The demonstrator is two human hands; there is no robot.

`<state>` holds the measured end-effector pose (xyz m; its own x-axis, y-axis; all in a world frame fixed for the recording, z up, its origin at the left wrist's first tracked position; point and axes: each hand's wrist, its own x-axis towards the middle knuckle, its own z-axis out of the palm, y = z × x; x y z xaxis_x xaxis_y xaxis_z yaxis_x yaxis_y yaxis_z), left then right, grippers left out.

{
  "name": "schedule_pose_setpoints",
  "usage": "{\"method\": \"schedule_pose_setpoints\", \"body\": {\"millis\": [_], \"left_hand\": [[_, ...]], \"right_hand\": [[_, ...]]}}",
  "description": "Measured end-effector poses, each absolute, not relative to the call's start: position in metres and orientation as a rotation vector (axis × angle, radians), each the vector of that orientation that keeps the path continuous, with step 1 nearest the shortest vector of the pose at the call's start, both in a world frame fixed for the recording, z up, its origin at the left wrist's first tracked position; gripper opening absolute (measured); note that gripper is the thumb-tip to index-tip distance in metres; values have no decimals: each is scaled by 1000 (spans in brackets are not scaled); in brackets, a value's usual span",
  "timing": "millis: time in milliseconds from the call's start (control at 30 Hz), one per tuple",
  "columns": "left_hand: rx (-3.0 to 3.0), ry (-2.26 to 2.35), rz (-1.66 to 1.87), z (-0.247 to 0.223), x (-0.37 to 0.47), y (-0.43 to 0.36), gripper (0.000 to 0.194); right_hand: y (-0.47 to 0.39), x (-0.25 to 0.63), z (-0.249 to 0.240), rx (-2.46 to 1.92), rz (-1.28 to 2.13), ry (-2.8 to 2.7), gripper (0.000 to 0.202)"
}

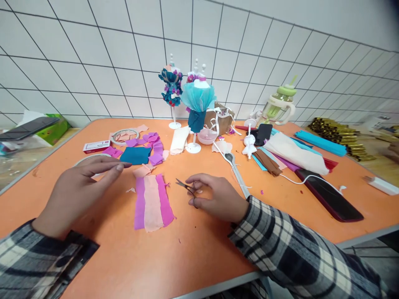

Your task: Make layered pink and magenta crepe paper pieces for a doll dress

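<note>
A striped piece of purple, peach and magenta crepe paper (152, 203) lies flat on the orange table (193, 257). My right hand (218, 195), to the right of it, holds small scissors (188, 187), their blades pointing left and slightly apart. On the left, my left hand (81, 185) hovers with thumb and forefinger tips close together; whether anything thin is between them is too small to tell. Beyond its fingertips lie a dark blue paper piece (136, 155), purple scraps (156, 147) and a peach scrap (143, 170).
Two dress forms, one with blue flowers (172, 89) and one with a turquoise top (198, 97), stand near the wall. A pink bowl (207, 136), white ruler (240, 178), bottle (279, 106), paper rolls (293, 151) and dark phone (330, 195) lie toward the right.
</note>
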<state>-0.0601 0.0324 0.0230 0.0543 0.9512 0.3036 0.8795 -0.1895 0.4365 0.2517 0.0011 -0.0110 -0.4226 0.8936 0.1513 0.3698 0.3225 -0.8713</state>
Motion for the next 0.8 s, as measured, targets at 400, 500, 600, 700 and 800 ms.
{"method": "schedule_pose_setpoints", "body": {"millis": [400, 500, 600, 700, 800], "left_hand": [[1526, 878, 902, 13, 12, -18, 37], [1469, 855, 965, 12, 11, -20, 34], [1308, 871, 1038, 7, 10, -18, 30], [1122, 983, 1145, 6, 7, -14, 29], [1347, 1226, 1257, 11, 4, -12, 26]], "right_hand": [[-9, 211, -33, -458, 2517, -1001, 61], [-10, 204, -36, -488, 2520, -976, 67], [-10, 204, -34, -533, 2469, -1017, 67], [-8, 209, -29, -722, 2122, -1178, 54], [-8, 214, -24, -941, 1276, -1471, 29]]}}
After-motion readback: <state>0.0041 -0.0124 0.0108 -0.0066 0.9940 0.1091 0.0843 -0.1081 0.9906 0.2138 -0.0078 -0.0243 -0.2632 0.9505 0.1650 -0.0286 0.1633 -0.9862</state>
